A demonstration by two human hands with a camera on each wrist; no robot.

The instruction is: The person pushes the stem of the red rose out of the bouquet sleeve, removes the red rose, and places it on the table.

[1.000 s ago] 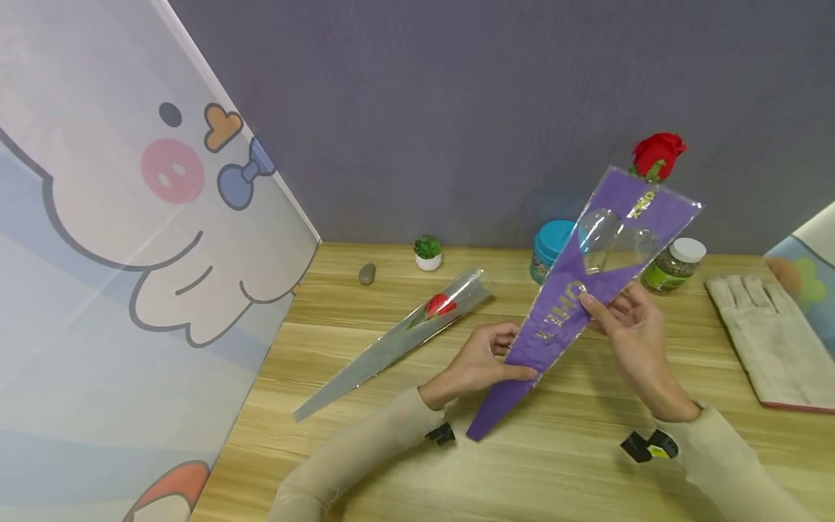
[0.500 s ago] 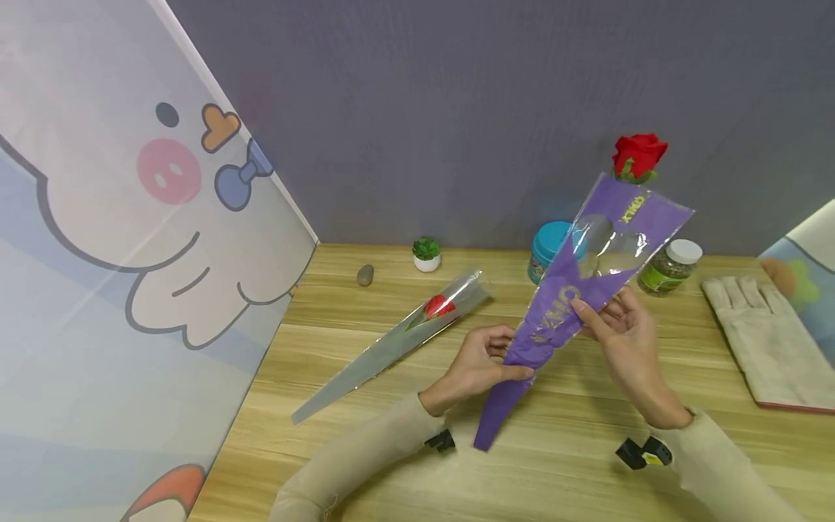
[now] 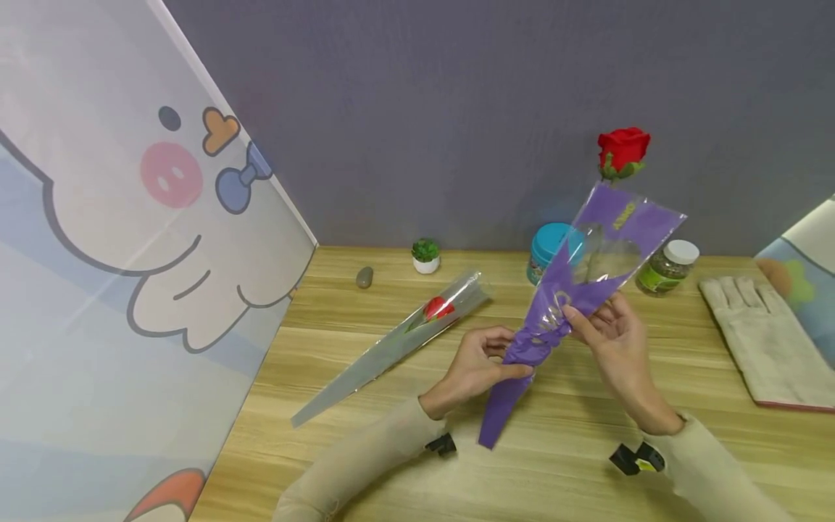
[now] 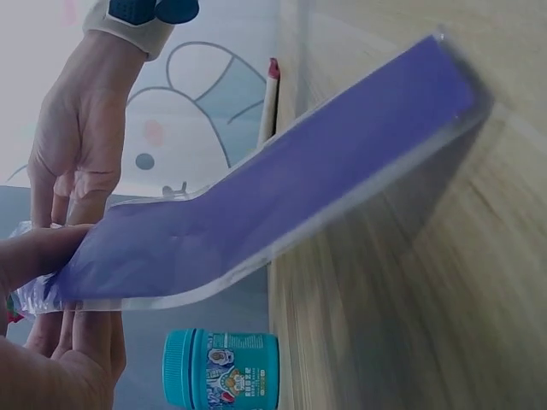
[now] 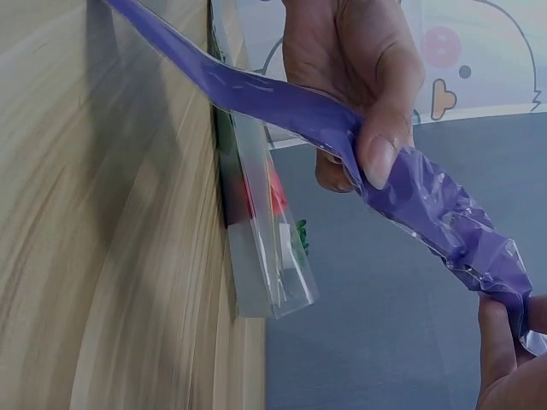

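A purple flower sleeve (image 3: 554,315) with a clear window and gold lettering is held tilted over the table in the head view. Its lower part is crumpled into folds between the hands. A red rose (image 3: 624,150) stands out above its wide mouth, green sepals showing; most of the stem is hidden. My left hand (image 3: 479,360) pinches the sleeve low down, thumb in front and fingers behind. Higher up, my right hand (image 3: 613,355) pinches its right edge. In the left wrist view the sleeve's narrow tail (image 4: 299,171) bends down toward the tabletop.
A clear-wrapped red rose (image 3: 437,308) lies left of the hands. Along the back stand a small potted plant (image 3: 426,256), a blue-lidded tub (image 3: 544,250) and a white-capped jar (image 3: 667,268). A pebble (image 3: 364,277) lies back left, work gloves (image 3: 770,344) at right.
My right hand has slid down and left toward my left hand, bunching the sleeve between them. The rose has shifted left and stands farther out of the sleeve's mouth.
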